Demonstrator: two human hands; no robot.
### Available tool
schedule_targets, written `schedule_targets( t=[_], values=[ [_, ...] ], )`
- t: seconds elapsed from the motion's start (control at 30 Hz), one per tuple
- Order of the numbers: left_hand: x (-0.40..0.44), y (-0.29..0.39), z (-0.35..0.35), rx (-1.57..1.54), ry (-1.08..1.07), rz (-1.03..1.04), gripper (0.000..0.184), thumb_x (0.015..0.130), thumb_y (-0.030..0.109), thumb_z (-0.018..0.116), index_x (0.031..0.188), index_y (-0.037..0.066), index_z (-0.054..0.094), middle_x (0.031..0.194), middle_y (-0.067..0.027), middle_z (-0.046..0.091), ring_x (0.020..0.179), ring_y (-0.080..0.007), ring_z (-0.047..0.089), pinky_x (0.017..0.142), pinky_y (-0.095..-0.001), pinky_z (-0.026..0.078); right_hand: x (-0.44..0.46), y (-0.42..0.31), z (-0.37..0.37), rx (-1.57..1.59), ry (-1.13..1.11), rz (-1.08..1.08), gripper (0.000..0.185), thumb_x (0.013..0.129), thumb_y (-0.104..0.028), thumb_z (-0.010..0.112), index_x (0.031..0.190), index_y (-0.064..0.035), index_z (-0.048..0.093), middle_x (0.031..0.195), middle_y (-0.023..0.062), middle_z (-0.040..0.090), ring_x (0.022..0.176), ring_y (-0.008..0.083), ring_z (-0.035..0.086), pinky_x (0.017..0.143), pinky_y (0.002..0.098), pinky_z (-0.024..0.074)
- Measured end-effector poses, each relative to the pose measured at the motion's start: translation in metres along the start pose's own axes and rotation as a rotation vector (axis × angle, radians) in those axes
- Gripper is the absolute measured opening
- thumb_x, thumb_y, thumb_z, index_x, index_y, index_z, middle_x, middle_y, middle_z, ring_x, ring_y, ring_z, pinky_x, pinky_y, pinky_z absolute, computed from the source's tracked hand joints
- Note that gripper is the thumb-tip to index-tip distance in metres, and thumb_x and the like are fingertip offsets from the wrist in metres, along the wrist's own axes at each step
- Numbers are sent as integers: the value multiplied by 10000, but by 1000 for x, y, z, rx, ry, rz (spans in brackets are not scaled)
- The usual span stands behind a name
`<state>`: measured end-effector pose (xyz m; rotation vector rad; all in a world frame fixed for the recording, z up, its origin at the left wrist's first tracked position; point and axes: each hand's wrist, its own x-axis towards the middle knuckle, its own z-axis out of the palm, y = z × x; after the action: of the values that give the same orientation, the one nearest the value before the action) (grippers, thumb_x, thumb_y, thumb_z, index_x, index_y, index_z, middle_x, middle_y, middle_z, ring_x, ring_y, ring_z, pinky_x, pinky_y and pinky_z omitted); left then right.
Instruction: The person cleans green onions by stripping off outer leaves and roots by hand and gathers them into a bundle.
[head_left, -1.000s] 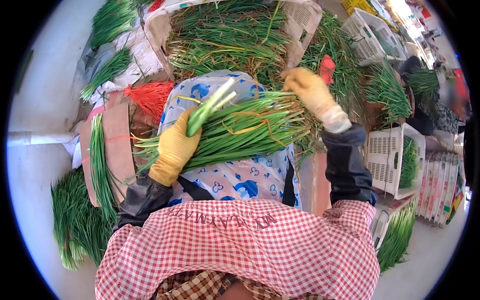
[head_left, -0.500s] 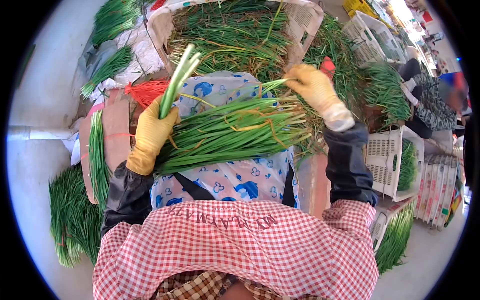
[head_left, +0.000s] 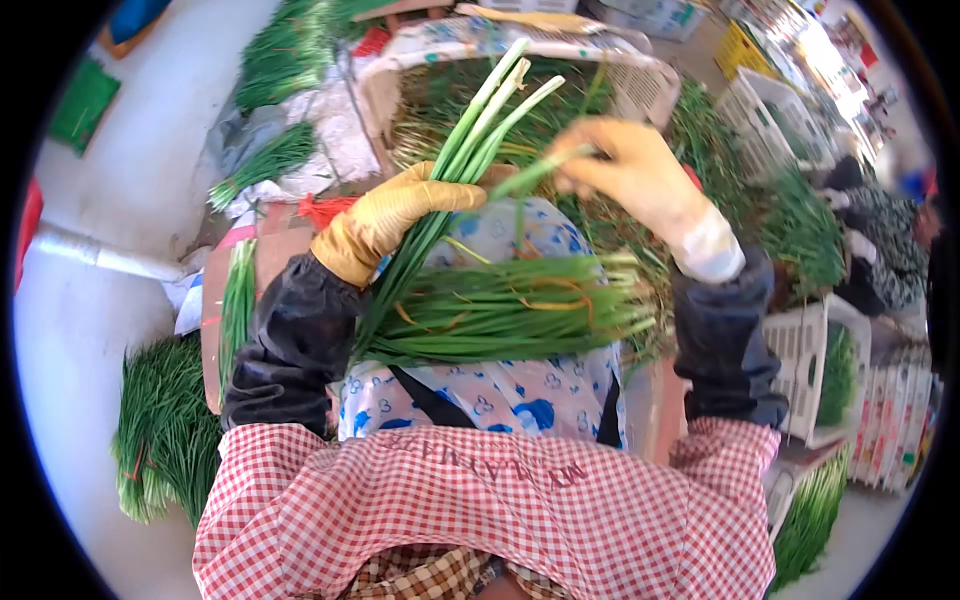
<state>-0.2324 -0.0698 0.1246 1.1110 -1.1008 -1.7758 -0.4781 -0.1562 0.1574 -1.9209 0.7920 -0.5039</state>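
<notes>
In a yellow glove, my left hand [head_left: 395, 215] is closed round several green stalks [head_left: 480, 125] whose pale ends point up and to the right. My right hand [head_left: 625, 170], also gloved, pinches a thin green stalk [head_left: 540, 172], blurred by motion, just right of the held stalks. Below both hands a pile of green stalks [head_left: 500, 310] with some yellowed leaves lies across my lap, on a blue-patterned plastic cover [head_left: 480, 395].
A white crate [head_left: 645, 92] of green stalks stands ahead. Bundles [head_left: 165, 430] lie at the left, near a cardboard piece [head_left: 212, 330] and red ties [head_left: 325, 209]. More crates [head_left: 800, 375] stand at the right, where another person [head_left: 885, 245] sits.
My left hand has moved up and right with its stalks, closer to my right hand. The pinched stalk has come off the pile. The whole view has shifted a little.
</notes>
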Motion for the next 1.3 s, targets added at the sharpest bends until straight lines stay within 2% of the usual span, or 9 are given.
schedule_targets(
  t=[0.23,0.3,0.47,0.57,0.63,0.77,0.97,1.03,1.3],
  values=[
    [2,-12,-4,-72,-190,52,426,829,264,676,1145,-11,595,849,-45,629,695,-95,543,585,-212,428,-17,90,-29,-97,193,16,350,867,-255,607,1152,-53,630,921,55,690,793,164,634,763,290,501],
    [-4,-11,-11,-53,-93,44,386,818,276,664,1085,0,622,885,-57,625,727,-107,536,641,-230,422,-41,120,-34,-696,-69,337,337,886,-275,612,1149,-67,638,957,63,675,883,137,612,801,281,493],
    [-1,-6,-29,-263,10,209,251,845,222,612,955,-4,610,1030,-181,654,840,-215,612,774,-306,452,-82,137,-12,-165,-222,665,355,855,-351,585,1000,-36,664,927,123,680,873,274,647,801,356,501],
    [-2,10,-48,-260,15,272,283,877,216,590,1034,-18,565,847,-90,632,556,-150,516,632,-310,459,-84,145,-12,-526,-19,230,315,866,-323,600,996,-43,664,926,107,671,905,256,638,814,344,489],
    [-1,19,-58,-194,45,232,327,878,232,596,1085,-19,567,753,-30,566,510,-101,447,591,-275,429,-85,149,-12,-324,85,191,293,862,-320,615,995,-63,664,950,106,663,924,275,629,825,354,479],
    [1,20,-36,114,135,180,357,856,206,634,1148,5,593,744,1,548,533,-61,458,522,-220,380,-83,130,-4,-514,-115,157,239,830,-230,653,1006,-70,677,1008,101,663,972,246,623,876,331,475],
    [40,-55,-8,527,101,-107,281,816,175,693,1058,58,612,828,28,606,631,-52,516,532,-213,417,-68,132,18,-677,85,63,157,797,-230,649,852,-90,694,887,61,665,881,259,628,794,380,485],
    [49,-86,2,434,44,-117,290,811,148,702,1060,37,604,859,0,626,652,-62,543,557,-213,438,-62,124,26,-1186,119,71,139,789,-272,629,770,-151,694,818,42,654,831,242,645,706,381,491],
    [55,-121,21,708,119,-144,447,736,254,736,1103,21,633,989,-181,670,902,-288,648,819,-359,487,-91,111,60,-1211,545,287,272,817,-345,625,664,-122,655,704,65,627,686,251,640,595,390,470]
  ],
)
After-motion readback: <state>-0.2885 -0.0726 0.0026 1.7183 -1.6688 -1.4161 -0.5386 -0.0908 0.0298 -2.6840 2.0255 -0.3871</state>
